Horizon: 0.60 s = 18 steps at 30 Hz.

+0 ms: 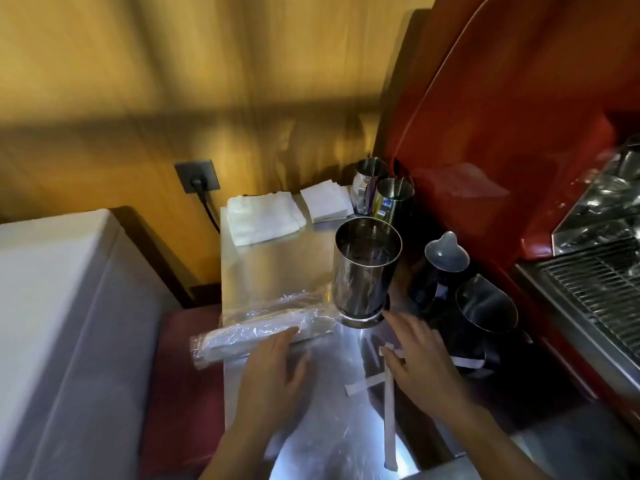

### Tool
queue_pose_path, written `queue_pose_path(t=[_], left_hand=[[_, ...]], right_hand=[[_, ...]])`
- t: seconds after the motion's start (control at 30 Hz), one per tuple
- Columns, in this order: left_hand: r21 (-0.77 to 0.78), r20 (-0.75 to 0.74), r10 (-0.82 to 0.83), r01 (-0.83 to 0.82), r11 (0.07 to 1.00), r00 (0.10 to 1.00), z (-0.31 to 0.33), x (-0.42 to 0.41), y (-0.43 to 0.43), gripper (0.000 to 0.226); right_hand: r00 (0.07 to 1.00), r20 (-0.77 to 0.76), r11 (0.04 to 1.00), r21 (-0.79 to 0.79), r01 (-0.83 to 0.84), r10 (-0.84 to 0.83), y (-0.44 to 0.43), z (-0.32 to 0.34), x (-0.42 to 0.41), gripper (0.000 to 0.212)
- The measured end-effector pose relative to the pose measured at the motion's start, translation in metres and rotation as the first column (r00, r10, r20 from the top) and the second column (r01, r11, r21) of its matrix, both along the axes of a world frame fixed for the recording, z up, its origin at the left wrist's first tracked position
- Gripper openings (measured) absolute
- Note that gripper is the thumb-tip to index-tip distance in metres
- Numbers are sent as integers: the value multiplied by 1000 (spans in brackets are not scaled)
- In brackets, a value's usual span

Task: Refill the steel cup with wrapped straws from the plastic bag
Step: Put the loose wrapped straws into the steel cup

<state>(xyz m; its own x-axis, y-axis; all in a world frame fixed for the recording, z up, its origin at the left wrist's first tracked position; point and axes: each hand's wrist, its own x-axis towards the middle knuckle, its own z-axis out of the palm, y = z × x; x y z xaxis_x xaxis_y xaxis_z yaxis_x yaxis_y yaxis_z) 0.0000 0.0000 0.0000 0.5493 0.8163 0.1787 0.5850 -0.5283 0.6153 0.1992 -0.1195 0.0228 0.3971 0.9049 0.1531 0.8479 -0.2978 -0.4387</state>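
Note:
A tall steel cup (365, 268) stands upright on the steel counter (277, 265), and I see no straws inside it. To its left lies a clear plastic bag (256, 332) holding a bundle of wrapped straws, one end hanging over the counter's left edge. My left hand (273, 372) hovers flat, fingers apart, its fingertips at the bag. My right hand (420, 362) is spread open just below the cup's base, over loose wrapped straws (389, 420) that lie crossed on the counter. Neither hand holds anything.
A folded white cloth (263, 218) and a stack of napkins (327, 200) lie at the back. Steel pitchers (384, 195) stand behind the cup and dark jugs (481, 306) to its right. A red espresso machine (519, 150) with a drip grate fills the right. A white appliance (52, 306) stands left.

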Motion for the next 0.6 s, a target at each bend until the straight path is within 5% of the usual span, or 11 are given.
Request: queue_pose_path(t=[0.2, 0.33, 0.6], left_hand=[[35, -96, -56, 60, 998, 994, -25, -4, -14, 41], [120, -211, -75, 102, 988, 975, -44, -8, -21, 41], [222, -197, -51, 95, 970, 979, -52, -8, -20, 37]], right_hand=[[965, -176, 970, -176, 165, -196, -10, -13, -1, 27], [972, -110, 938, -306, 166, -208, -11, -21, 0, 22], [975, -85, 913, -376, 158, -204, -4, -37, -1, 19]])
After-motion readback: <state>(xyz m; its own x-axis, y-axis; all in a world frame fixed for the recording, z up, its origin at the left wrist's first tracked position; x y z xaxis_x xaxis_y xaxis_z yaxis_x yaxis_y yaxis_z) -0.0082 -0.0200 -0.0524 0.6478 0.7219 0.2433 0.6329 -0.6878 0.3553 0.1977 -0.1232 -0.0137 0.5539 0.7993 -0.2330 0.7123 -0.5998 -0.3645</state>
